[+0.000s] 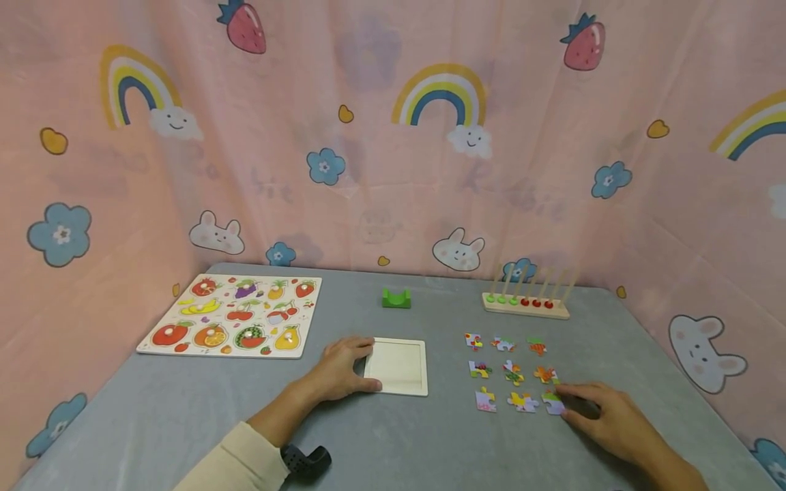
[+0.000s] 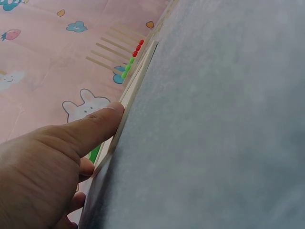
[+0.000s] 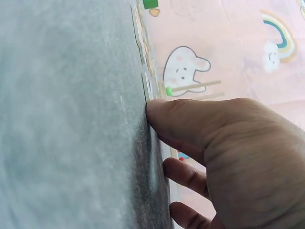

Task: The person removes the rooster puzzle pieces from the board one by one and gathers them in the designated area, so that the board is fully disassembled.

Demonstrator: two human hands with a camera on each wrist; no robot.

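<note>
A square, pale wooden puzzle frame [image 1: 396, 367] lies flat on the table in the head view, nothing inside its raised rim. My left hand [image 1: 344, 368] grips its left side, thumb by the near corner and fingers at the far one. In the left wrist view the thumb [image 2: 102, 119] presses the frame's edge. Several jigsaw pieces [image 1: 514, 372] lie in three rows to the right. At the near right piece [image 1: 553, 403], green and lilac, my right hand [image 1: 614, 416] pinches the edge between thumb and index finger. The right wrist view shows that thumb [image 3: 164, 112] against the piece; its other fingers are loosely bent.
A fruit puzzle board [image 1: 233, 317] lies at the left. Behind the frame stands a small green block [image 1: 396, 299]. At the back right is a wooden peg rack [image 1: 525, 305] with green and red beads. A patterned pink curtain [image 1: 393, 198] encloses the grey table [image 1: 424, 443].
</note>
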